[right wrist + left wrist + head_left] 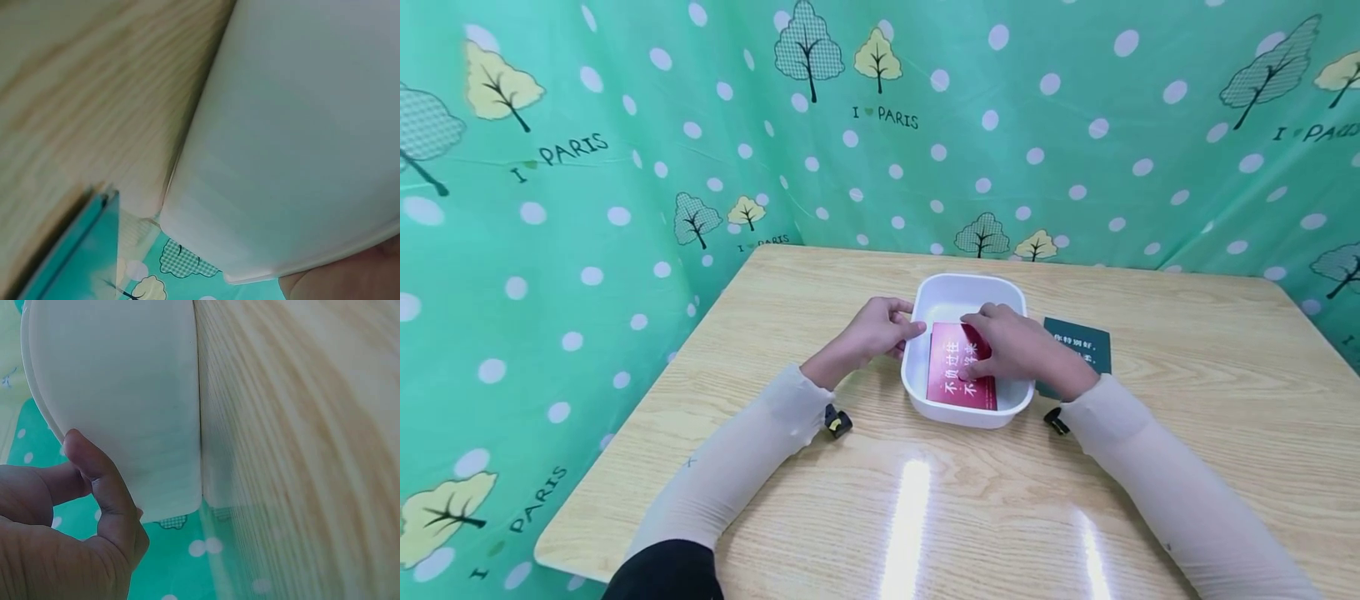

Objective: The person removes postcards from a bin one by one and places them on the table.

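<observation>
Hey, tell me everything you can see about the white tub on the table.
The white tub is an open-topped rounded rectangle with smooth, plastic-looking walls and a thin lip around its rim. It stands upright on the wooden table. A red booklet with white characters is inside, toward the near end. The left hand touches its left side at the rim; the right hand reaches over its right rim onto the booklet.

The basin is white, one booklet red, the other booklet dark green, the curtain white-dotted green.
</observation>
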Action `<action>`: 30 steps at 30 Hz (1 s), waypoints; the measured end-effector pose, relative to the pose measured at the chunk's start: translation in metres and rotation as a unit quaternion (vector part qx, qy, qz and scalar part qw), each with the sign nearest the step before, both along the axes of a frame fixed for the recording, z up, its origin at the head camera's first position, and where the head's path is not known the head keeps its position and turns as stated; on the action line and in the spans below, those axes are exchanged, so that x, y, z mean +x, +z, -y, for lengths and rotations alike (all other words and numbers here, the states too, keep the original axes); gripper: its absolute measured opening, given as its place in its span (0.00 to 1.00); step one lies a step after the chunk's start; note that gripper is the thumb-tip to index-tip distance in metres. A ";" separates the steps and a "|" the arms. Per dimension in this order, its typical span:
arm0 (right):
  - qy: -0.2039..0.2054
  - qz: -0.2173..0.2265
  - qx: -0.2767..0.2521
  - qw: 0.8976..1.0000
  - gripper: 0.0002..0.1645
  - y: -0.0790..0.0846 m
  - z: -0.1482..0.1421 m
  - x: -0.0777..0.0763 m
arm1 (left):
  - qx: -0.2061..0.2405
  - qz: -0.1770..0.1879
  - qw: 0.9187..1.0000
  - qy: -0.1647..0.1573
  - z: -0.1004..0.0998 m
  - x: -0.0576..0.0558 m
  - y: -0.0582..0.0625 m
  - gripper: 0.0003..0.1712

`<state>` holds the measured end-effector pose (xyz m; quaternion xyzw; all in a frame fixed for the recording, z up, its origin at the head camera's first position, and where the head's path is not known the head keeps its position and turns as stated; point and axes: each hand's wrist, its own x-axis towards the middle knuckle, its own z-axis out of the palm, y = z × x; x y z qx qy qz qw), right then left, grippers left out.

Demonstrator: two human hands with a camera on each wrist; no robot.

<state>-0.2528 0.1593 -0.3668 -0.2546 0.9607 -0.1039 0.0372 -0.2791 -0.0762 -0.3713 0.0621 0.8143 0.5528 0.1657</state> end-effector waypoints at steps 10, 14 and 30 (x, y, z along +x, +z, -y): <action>0.026 -0.013 -0.054 0.998 0.45 0.002 -0.005 -0.001 | -0.001 -0.001 1.000 -0.006 -0.002 0.001 0.001 0.24; 0.023 -0.015 -0.068 0.997 0.45 0.004 -0.004 -0.001 | 0.001 0.000 1.000 -0.005 -0.001 0.002 0.001 0.24; 0.030 -0.023 -0.127 0.991 0.22 0.029 -0.004 0.007 | -0.003 -0.001 1.000 -0.003 0.000 0.001 0.002 0.24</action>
